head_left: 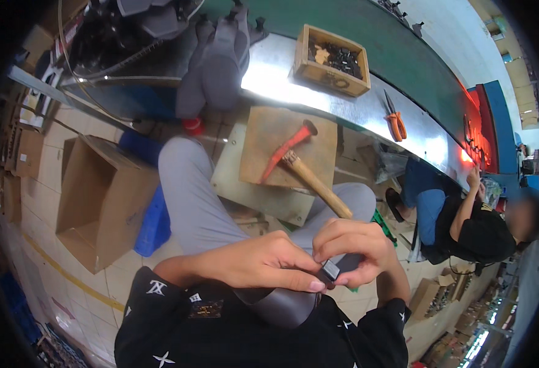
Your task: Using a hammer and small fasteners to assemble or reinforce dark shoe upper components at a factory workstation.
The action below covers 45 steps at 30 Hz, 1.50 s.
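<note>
Right, both hands meet low in the head view, just above my lap. My left hand (263, 260) is curled, thumb and forefinger stretched flat along the top of a dark brown leather strap (281, 303), pressing it down. My right hand (355, 251) is closed in a tight pinch, fingertips clamped on a small dark rectangular metal clasp (330, 270) sitting at the strap's end. The two hands touch at the clasp. Whether the clasp is already fixed to the strap I cannot tell; the fingers cover the joint.

Room: little space below, my black star-printed shirt (220, 325) is right under the strap. Ahead, my grey-trousered knees (189, 196) flank a square wooden work board (281, 150), well apart from the hands. On the board lies a wooden-handled hammer with a red claw head (300, 165), its handle end pointing at my right hand and near it. Beyond the board runs a shiny metal bench edge (343, 104) bending with the lens. An open brown cardboard box (101, 199) stands on the tiled floor to my left, a blue plastic crate (154, 224) just beside it.

Strap looks smooth, matte, dark, curving down out of my left hand in a wide loop. On the bench: a small wooden tray of dark parts (330, 60) and orange-handled pliers (395, 119). Another person in black top (471, 227) sits to the right, well apart.
</note>
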Tool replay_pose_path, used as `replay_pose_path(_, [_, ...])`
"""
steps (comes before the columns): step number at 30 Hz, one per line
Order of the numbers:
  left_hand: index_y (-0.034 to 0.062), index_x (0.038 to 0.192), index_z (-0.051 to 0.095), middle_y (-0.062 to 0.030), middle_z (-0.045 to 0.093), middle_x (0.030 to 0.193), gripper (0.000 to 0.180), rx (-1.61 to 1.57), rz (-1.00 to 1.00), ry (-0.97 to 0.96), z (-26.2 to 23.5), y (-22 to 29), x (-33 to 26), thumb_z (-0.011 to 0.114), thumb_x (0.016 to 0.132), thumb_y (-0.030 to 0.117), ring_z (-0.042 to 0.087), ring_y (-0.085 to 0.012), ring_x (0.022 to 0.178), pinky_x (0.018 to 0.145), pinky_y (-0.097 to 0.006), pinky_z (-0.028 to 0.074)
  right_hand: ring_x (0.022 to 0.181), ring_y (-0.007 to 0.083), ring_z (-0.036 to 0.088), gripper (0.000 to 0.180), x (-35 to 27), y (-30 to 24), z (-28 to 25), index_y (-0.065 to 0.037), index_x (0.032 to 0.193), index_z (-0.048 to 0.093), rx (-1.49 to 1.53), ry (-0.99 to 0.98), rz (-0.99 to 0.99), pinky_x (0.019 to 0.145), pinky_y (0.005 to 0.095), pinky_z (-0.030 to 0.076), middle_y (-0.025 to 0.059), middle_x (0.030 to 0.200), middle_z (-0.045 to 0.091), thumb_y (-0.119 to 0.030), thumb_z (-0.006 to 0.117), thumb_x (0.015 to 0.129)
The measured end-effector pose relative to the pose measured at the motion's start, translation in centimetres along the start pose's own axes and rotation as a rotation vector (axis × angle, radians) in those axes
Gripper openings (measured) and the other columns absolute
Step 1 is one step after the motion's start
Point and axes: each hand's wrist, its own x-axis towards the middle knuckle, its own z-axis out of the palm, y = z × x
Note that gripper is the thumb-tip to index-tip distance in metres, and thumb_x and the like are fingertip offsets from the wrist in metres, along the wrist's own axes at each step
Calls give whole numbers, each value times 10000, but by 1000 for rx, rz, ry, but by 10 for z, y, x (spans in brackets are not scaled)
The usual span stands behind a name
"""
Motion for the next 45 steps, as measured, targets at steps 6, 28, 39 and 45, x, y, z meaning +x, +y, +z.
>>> replay_pose_path(6, [14,1070,719,-126,692,810,245,-99,51,-143,0,-9,-4,638,958,216,631,-203,671,589,-316,439,486,236,522,379,17,-1,9,78,824,627,40,-205,-284,405,323,399,110,671,570,-283,696,917])
replay_pose_path(28, [-92,1348,490,-269,614,1255,579,1195,218,1348,-254,73,66,641,947,297,610,-339,1159,995,-352,445,617,93,554,273,-110,77,-1,16,1050,618,-308,1068,407,568,225,444,59,797,634,-234,511,1028])
replay_pose_path(39, [40,1026,647,-130,672,1000,242,1491,1163,346,-36,110,99,679,845,197,667,-241,930,819,-364,547,758,270,643,279,-238,271,12,-98,1013,665,-270,1534,578,720,431,508,122,865,693,-347,541,1013])
replay_pose_path(45, [74,964,643,-97,639,900,145,671,1728,751,-56,69,33,664,879,191,623,-205,869,747,-332,513,740,380,572,264,-156,204,27,20,894,622,-856,1618,463,688,438,460,224,811,612,-226,571,975])
